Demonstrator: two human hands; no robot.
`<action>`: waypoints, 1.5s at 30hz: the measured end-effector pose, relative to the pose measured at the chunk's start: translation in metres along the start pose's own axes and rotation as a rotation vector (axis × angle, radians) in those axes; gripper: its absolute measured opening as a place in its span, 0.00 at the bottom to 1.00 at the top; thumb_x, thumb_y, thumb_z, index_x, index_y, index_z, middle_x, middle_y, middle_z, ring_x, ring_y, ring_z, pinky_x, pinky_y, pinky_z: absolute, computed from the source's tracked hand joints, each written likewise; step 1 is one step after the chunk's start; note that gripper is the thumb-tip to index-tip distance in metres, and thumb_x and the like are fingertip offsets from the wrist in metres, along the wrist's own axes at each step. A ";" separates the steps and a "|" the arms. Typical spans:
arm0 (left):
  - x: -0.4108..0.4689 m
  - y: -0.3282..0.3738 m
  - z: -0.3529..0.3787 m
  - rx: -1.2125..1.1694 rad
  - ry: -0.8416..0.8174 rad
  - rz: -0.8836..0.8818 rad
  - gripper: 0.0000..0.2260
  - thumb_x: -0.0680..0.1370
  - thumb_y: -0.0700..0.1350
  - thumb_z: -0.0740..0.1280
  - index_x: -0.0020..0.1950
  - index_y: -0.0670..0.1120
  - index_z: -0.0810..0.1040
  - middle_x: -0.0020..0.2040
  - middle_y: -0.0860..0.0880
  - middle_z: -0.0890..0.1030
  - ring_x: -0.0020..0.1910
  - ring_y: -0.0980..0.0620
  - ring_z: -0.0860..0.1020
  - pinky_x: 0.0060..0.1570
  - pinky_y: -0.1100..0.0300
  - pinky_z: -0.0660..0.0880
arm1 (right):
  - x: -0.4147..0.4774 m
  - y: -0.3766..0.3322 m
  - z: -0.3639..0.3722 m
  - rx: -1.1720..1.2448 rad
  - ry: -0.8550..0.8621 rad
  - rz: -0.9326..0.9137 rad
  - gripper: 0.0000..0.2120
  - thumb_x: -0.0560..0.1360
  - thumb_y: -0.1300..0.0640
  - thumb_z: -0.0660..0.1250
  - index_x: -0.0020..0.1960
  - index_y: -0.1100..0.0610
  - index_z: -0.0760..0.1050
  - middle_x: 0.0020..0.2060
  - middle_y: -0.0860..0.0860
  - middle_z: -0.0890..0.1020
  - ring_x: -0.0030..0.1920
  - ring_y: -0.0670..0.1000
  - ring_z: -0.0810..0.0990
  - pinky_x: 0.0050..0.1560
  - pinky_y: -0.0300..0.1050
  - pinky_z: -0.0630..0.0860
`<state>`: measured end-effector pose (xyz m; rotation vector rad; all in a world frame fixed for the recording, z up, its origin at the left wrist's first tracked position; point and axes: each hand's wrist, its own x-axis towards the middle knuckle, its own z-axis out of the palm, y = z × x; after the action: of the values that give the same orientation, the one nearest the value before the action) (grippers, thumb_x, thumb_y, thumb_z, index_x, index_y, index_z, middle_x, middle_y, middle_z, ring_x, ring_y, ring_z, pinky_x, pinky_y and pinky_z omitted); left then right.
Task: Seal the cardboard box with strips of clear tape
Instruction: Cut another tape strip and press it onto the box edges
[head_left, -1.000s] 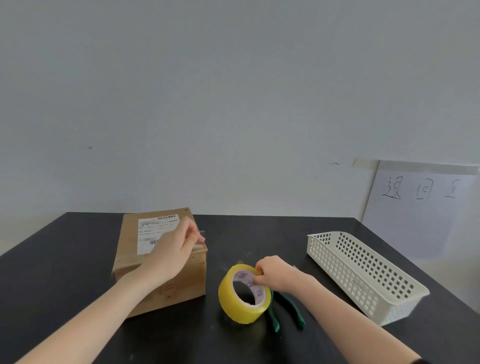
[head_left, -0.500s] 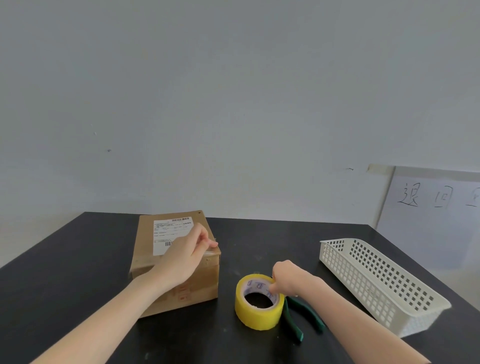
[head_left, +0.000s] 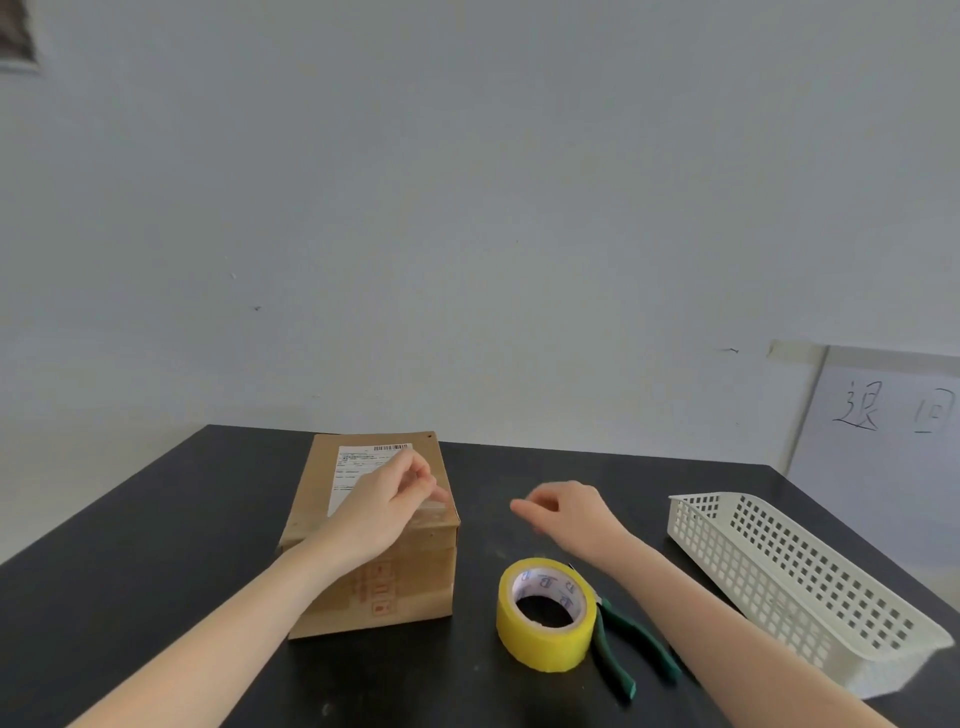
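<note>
A brown cardboard box (head_left: 402, 582) with a white shipping label (head_left: 358, 460) stands on the black table (head_left: 156, 571), left of centre. My left hand (head_left: 384, 504) rests on the box's top near its right edge, fingertips pinching a strip of clear tape (head_left: 435, 512) against that edge. My right hand (head_left: 571, 514) hovers over the table between the box and the basket, fingers loosely curled and holding nothing. The yellow tape roll (head_left: 545, 644) lies on the table below it, apart from both hands.
A green-handled cutting tool (head_left: 618, 654) lies against the roll's right side. A white perforated basket (head_left: 779, 582) sits at the table's right. A grey wall rises behind the table, with a whiteboard (head_left: 883, 441) at the far right.
My right hand let go of the tape roll and rose toward the box. The roll now lies on the table. My left hand stayed on the box's top edge.
</note>
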<state>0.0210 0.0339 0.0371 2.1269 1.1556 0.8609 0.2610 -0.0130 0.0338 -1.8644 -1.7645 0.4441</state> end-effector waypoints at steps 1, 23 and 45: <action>0.001 -0.001 -0.001 -0.005 0.020 0.003 0.06 0.82 0.50 0.58 0.48 0.52 0.71 0.51 0.59 0.82 0.55 0.61 0.76 0.53 0.64 0.71 | 0.000 -0.011 0.001 0.116 0.001 -0.031 0.11 0.76 0.43 0.66 0.48 0.49 0.80 0.41 0.43 0.82 0.42 0.41 0.78 0.41 0.35 0.73; 0.020 -0.006 0.011 0.401 0.064 -0.171 0.24 0.80 0.61 0.55 0.72 0.52 0.65 0.72 0.49 0.67 0.71 0.47 0.65 0.66 0.52 0.66 | 0.022 -0.056 0.005 0.315 0.270 -0.070 0.03 0.76 0.54 0.68 0.44 0.51 0.80 0.38 0.43 0.80 0.40 0.43 0.78 0.36 0.30 0.69; -0.009 -0.026 -0.075 0.452 -0.358 -0.154 0.26 0.68 0.51 0.70 0.64 0.67 0.69 0.74 0.60 0.59 0.73 0.55 0.59 0.63 0.58 0.66 | 0.020 -0.045 0.013 0.331 0.204 -0.051 0.03 0.76 0.53 0.69 0.48 0.49 0.80 0.40 0.44 0.81 0.42 0.45 0.79 0.39 0.34 0.72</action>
<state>-0.0526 0.0515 0.0638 2.3727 1.3877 0.1394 0.2193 0.0092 0.0519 -1.5705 -1.4975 0.4761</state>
